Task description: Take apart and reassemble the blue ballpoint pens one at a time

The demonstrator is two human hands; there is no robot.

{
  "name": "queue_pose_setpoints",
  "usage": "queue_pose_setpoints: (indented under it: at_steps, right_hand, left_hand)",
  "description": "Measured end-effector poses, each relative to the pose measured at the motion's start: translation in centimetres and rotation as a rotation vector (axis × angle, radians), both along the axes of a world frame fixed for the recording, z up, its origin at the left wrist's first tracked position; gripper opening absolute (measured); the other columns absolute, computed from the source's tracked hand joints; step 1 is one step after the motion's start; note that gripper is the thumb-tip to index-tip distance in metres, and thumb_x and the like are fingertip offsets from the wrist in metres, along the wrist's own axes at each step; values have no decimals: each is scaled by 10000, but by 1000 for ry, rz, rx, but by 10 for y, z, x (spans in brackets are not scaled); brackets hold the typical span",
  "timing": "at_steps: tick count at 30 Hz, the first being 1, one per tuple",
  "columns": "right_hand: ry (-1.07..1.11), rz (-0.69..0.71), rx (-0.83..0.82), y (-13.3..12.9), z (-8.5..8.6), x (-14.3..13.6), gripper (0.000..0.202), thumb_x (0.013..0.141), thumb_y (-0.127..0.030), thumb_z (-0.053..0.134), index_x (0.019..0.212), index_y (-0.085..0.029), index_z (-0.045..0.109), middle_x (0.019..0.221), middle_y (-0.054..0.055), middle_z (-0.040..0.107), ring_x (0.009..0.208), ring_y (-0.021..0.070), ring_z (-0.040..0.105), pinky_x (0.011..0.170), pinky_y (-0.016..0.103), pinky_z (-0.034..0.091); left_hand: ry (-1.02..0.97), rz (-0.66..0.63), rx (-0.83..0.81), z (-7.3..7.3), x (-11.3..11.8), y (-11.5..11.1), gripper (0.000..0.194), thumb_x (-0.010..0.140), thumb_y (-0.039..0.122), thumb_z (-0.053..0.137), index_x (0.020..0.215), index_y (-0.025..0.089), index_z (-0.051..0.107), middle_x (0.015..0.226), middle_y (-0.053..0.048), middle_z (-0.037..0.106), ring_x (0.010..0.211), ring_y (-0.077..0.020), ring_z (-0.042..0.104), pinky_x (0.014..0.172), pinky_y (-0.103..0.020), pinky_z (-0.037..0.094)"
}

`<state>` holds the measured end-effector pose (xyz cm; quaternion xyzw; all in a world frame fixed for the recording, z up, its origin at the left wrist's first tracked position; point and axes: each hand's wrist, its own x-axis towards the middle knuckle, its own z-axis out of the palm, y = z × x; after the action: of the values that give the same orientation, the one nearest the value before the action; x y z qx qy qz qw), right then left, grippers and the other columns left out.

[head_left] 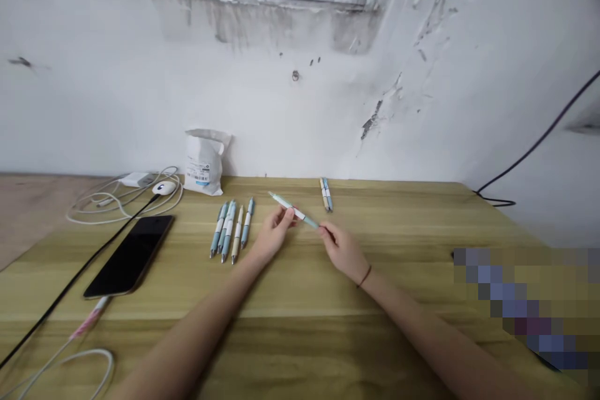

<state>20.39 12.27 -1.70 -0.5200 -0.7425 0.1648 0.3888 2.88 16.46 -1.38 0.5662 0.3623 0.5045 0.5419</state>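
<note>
A light green and white pen (pixel 281 200) is held above the middle of the table, tilted down to the right. My left hand (pixel 277 230) pinches its middle between thumb and fingers. At its lower right end, the fingers of my right hand (pixel 343 251) are closed on the tip. Several pens (pixel 228 232) in blue, green and cream lie side by side to the left of my left hand. Two more pens (pixel 326 194), one cream and one blue, lie together farther back, beyond my right hand.
A black phone (pixel 130 256) with a cable plugged in lies on the left. Behind it are a white charger (pixel 137 179) and coiled white cable. A white packet (pixel 204 161) stands against the wall. A blurred-out area (pixel 529 306) covers the right side.
</note>
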Motion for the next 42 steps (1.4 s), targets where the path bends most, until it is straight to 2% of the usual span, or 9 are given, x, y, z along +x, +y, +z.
queue_pose_setpoints:
  at_steps: [3, 7, 9, 12, 19, 29, 34, 38, 42]
  right_hand:
    - [73, -59, -23, 9, 4, 11, 317, 897, -381, 359, 742, -182, 551, 550, -21, 478, 502, 126, 427, 478, 228, 300]
    - [148, -404, 74, 33, 3, 49, 376, 894, -431, 321, 754, -170, 552, 568, -7, 491, 518, 132, 426, 496, 234, 295]
    - [65, -574, 93, 44, -1, 69, 359, 887, -410, 334, 730, -168, 547, 584, 10, 516, 537, 140, 436, 507, 241, 278]
    - [-132, -648, 29, 52, -10, 82, 353, 888, -369, 348, 666, -172, 538, 575, 25, 532, 522, 139, 427, 502, 249, 237]
    - [-541, -409, 94, 58, -16, 62, 343, 907, -334, 354, 678, -178, 558, 653, 49, 585, 599, 153, 478, 559, 263, 252]
    - [-445, -332, 133, 73, -18, 60, 146, 854, -276, 452, 813, -173, 547, 765, 42, 585, 754, 170, 507, 656, 250, 348]
    - [-391, -228, 176, 73, -18, 60, 195, 894, -252, 393, 938, -183, 569, 877, 56, 625, 871, 183, 530, 768, 288, 382]
    - [-333, -235, 257, 67, -17, 58, 200, 883, -245, 406, 991, -170, 556, 948, 80, 617, 918, 211, 524, 810, 332, 395]
    - [-328, -194, 325, 51, -12, 43, 190, 854, -178, 415, 981, -166, 556, 965, 91, 605, 918, 226, 517, 816, 367, 406]
  left_hand:
    - [191, 15, 91, 0, 1, 2, 410, 845, 517, 432, 965, 165, 605, 985, -63, 636, 961, -187, 569, 881, -325, 435]
    - [619, -2, 317, -5, 15, 7, 450, 881, 470, 387, 1217, 190, 494, 1070, -66, 614, 1024, -197, 543, 947, -367, 392]
    - [817, 4, 487, -8, 29, 12, 479, 874, 454, 410, 1288, 214, 424, 1164, -76, 563, 1094, -219, 498, 968, -393, 370]
    - [1008, 77, 672, -12, 52, 26, 482, 867, 435, 429, 1307, 240, 404, 1319, -91, 437, 1216, -248, 387, 1005, -420, 323]
    - [1150, 121, 736, -19, 81, 50, 429, 879, 393, 403, 1271, 224, 440, 1352, -69, 431, 1220, -209, 398, 1022, -398, 293]
    - [1107, 94, 712, -19, 78, 48, 408, 885, 366, 391, 1257, 212, 457, 1351, -88, 432, 1226, -226, 391, 1021, -431, 270]
    - [1125, 108, 714, -11, 79, 41, 433, 874, 345, 414, 1292, 235, 423, 1386, -75, 383, 1254, -243, 339, 1017, -434, 279]
    - [1216, 207, 811, 15, 51, 30, 448, 877, 340, 403, 1315, 250, 398, 1387, -77, 375, 1221, -273, 350, 969, -444, 312]
    - [1513, 357, 597, 41, -9, 26, 315, 864, 293, 404, 1078, 166, 597, 1106, -142, 568, 1015, -299, 486, 826, -438, 386]
